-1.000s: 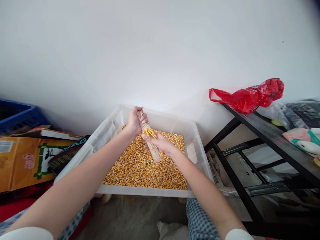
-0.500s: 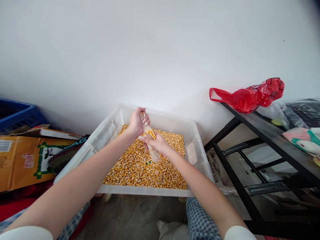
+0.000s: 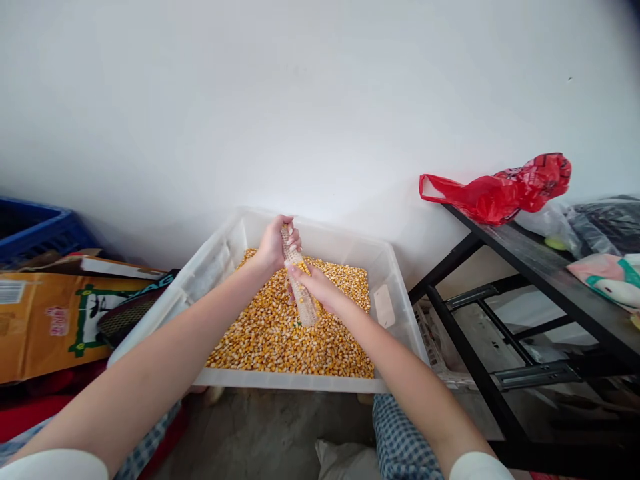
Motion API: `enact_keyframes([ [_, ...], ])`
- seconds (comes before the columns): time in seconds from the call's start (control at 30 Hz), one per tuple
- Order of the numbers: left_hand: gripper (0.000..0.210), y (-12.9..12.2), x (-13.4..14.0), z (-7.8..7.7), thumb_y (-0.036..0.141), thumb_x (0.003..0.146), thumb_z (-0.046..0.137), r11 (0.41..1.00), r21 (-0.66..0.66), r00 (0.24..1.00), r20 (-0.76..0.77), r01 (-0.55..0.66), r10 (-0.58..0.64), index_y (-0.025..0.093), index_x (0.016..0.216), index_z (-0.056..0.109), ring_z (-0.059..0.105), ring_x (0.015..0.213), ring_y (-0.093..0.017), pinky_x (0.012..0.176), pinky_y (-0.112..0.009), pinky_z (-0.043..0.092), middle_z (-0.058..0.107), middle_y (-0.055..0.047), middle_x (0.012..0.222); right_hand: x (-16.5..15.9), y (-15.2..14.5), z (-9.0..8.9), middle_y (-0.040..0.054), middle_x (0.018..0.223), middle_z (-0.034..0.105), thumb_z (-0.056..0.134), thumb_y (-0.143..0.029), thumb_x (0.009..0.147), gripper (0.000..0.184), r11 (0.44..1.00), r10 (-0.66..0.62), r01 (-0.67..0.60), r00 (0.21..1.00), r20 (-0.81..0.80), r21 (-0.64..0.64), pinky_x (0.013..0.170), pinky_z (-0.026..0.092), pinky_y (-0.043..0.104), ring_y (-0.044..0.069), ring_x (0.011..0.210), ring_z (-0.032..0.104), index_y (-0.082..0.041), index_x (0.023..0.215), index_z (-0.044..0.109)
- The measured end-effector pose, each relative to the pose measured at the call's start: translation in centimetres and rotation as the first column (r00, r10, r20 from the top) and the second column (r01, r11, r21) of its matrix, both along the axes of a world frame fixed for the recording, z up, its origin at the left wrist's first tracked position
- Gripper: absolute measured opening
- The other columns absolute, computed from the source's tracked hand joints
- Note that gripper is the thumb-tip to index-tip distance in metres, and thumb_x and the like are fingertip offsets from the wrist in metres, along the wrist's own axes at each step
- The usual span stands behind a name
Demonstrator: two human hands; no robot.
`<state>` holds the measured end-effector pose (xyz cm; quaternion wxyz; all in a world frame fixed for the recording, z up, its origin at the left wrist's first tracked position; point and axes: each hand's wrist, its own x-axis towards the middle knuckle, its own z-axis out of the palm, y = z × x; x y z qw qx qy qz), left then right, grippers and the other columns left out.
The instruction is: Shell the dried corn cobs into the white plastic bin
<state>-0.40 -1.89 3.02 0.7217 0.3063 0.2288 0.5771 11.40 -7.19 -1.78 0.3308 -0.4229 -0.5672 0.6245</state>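
Observation:
My left hand (image 3: pixel 276 244) is wrapped round the upper end of a mostly bare corn cob (image 3: pixel 306 308), which slants down toward me. My right hand (image 3: pixel 311 281) grips the same cob around its middle, the thumb pressed against it. A few yellow kernels show on the cob beside the right thumb; my fingers hide part of them. Below both hands, loose corn kernels (image 3: pixel 280 340) cover the bottom of a translucent plastic bin (image 3: pixel 300 381). The cob's lower end is just above or against the kernels; I cannot tell which.
A black metal frame (image 3: pixel 465 347) stands at the right, with a red plastic bag (image 3: pixel 495 193) and other bags on its top. To the left are a cardboard box (image 3: pixel 45 327) and a blue crate (image 3: pixel 40 230). A white wall (image 3: pixel 300 100) rises behind the bin.
My right thumb has moved over the patch of yellow kernels on the cob, and fewer of them show. The left hand keeps its hold in nearly the same place.

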Motion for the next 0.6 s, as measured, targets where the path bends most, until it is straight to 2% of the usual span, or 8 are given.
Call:
enact_keyframes([
  [0.13,0.029,0.29,-0.20,-0.14,0.027,0.072,0.042,1.000,-0.008,1.000,0.001,0.007,-0.007,0.019,0.046,0.034,0.029,0.026,-0.010,0.034,-0.022,0.035,0.027,0.006,0.032,0.04,0.07,0.19,0.0002,0.062,0.055,0.046,-0.063,0.072,0.046,1.000,-0.005,0.004,1.000,-0.015,-0.027,0.048,0.046,0.027,0.012,0.048,0.054,-0.020,0.088,0.051],
  [0.33,0.027,0.20,-0.01,-0.32,0.028,0.072,0.044,1.000,0.016,1.000,0.001,0.003,-0.003,0.019,0.048,0.036,0.029,0.027,-0.009,0.035,-0.023,0.036,0.028,0.006,0.033,0.04,-0.08,-0.36,0.0014,0.075,0.058,0.065,-0.056,0.061,0.051,0.994,-0.036,0.028,0.997,0.074,0.108,0.056,0.049,0.028,0.012,0.057,0.054,-0.021,0.096,0.053],
  [0.5,0.027,0.55,-0.21,-0.59,0.029,0.071,0.045,0.999,0.019,0.999,-0.026,0.037,-0.036,0.019,0.047,0.036,0.030,0.027,-0.009,0.035,-0.023,0.036,0.028,0.006,0.033,0.09,0.07,-0.28,0.0014,0.070,0.057,0.049,-0.064,0.071,0.050,1.000,0.015,-0.015,0.999,0.039,0.009,0.056,0.049,0.031,0.014,0.056,0.056,-0.022,0.099,0.051],
  [0.6,0.026,0.65,-0.39,-0.68,0.029,0.071,0.046,0.999,0.022,0.999,-0.030,0.037,-0.037,0.019,0.048,0.036,0.031,0.028,-0.009,0.036,-0.023,0.036,0.029,0.006,0.034,0.12,0.08,-0.44,0.0013,0.073,0.058,0.056,-0.061,0.067,0.053,0.999,0.006,-0.009,0.997,0.081,0.032,0.056,0.049,0.032,0.014,0.057,0.057,-0.022,0.102,0.050],
])
